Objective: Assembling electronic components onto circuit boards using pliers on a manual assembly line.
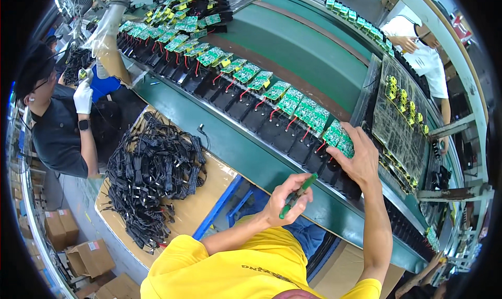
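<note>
My left hand is closed around a slim green pen-shaped tool, held tilted over the bench's near edge; its exact kind I cannot make out. With fingers and thumb apart, my right hand grips the edges of a green circuit board near the end of a row. Similar circuit boards run away to the upper left, joined by short red wires to black housings standing side by side. Part of the board lies hidden under my right fingers.
A heap of bundled black cables lies on a brown board at left. A co-worker's white-gloved hand is beyond it. A worn panel with yellow-topped parts and another co-worker in a white shirt are at right.
</note>
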`<action>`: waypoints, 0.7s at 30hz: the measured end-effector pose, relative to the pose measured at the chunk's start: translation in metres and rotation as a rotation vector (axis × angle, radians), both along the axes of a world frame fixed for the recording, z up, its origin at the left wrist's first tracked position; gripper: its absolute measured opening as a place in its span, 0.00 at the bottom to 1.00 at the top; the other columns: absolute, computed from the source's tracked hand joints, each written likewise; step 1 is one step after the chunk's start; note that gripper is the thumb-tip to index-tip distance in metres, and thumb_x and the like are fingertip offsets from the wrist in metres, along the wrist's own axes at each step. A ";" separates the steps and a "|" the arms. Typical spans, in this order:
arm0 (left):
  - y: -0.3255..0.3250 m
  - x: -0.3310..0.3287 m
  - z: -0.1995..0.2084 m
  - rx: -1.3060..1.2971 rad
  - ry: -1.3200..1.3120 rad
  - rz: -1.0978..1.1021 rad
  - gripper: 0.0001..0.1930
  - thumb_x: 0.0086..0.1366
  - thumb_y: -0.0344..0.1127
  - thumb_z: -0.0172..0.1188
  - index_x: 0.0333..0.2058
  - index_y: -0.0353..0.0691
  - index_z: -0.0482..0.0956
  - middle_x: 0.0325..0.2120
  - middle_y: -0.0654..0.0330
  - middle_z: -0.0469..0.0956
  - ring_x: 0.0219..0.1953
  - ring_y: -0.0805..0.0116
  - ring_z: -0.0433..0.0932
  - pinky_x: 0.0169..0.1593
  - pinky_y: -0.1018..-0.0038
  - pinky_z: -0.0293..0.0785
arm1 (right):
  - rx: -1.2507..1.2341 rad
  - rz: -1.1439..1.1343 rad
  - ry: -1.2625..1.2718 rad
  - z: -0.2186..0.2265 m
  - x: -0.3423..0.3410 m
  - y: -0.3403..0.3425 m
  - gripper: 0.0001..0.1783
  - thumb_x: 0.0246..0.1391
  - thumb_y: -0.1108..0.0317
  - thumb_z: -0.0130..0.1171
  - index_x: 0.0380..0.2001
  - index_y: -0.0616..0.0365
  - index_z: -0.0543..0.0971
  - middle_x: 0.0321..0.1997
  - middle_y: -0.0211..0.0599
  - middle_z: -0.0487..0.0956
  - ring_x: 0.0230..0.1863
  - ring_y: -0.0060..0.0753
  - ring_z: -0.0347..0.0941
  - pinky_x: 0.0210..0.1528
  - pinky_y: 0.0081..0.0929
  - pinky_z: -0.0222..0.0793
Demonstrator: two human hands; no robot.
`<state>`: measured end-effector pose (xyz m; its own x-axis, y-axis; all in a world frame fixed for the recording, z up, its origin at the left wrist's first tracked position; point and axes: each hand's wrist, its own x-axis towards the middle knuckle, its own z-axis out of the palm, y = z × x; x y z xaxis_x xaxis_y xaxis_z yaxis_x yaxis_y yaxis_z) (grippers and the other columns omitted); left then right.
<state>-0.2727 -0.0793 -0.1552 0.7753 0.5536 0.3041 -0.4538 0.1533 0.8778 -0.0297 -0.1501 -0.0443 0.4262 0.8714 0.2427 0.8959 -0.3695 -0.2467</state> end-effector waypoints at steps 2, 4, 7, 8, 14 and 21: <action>0.005 -0.001 -0.002 0.031 0.009 0.007 0.30 0.73 0.23 0.58 0.73 0.32 0.69 0.40 0.54 0.86 0.35 0.69 0.77 0.43 0.75 0.75 | 0.023 -0.029 -0.013 0.004 -0.003 -0.003 0.40 0.57 0.49 0.82 0.70 0.51 0.83 0.49 0.38 0.83 0.43 0.48 0.81 0.50 0.41 0.78; 0.007 0.000 -0.004 0.060 0.015 0.006 0.29 0.74 0.22 0.56 0.73 0.32 0.69 0.40 0.52 0.86 0.37 0.68 0.80 0.44 0.75 0.76 | 0.044 -0.067 -0.030 0.011 -0.004 -0.006 0.38 0.55 0.52 0.83 0.67 0.52 0.85 0.46 0.37 0.83 0.39 0.47 0.80 0.47 0.40 0.78; 0.007 -0.003 -0.008 -0.018 -0.012 0.111 0.28 0.75 0.23 0.56 0.73 0.32 0.70 0.39 0.53 0.85 0.37 0.68 0.79 0.43 0.76 0.75 | 0.065 -0.063 -0.057 0.046 -0.017 0.006 0.37 0.54 0.53 0.84 0.65 0.53 0.86 0.46 0.37 0.83 0.39 0.47 0.80 0.47 0.40 0.78; 0.006 -0.003 -0.008 -0.054 -0.026 0.156 0.28 0.76 0.24 0.56 0.73 0.31 0.70 0.39 0.53 0.85 0.37 0.69 0.79 0.43 0.76 0.75 | 0.079 -0.068 -0.070 0.063 -0.023 0.011 0.37 0.53 0.54 0.84 0.64 0.53 0.86 0.46 0.37 0.83 0.39 0.47 0.80 0.47 0.41 0.78; 0.012 0.002 -0.001 -0.050 -0.065 0.333 0.27 0.77 0.28 0.55 0.73 0.31 0.70 0.37 0.54 0.84 0.35 0.70 0.77 0.41 0.77 0.74 | 0.190 -0.043 -0.078 0.099 -0.065 0.115 0.33 0.58 0.47 0.82 0.62 0.54 0.88 0.49 0.40 0.87 0.44 0.49 0.86 0.50 0.42 0.81; 0.016 0.003 -0.008 -0.119 -0.048 0.359 0.27 0.77 0.29 0.55 0.72 0.31 0.71 0.37 0.55 0.82 0.35 0.69 0.77 0.42 0.77 0.74 | 0.160 -0.022 -0.016 0.061 -0.092 0.240 0.40 0.63 0.32 0.71 0.62 0.55 0.89 0.52 0.44 0.90 0.49 0.53 0.88 0.54 0.44 0.84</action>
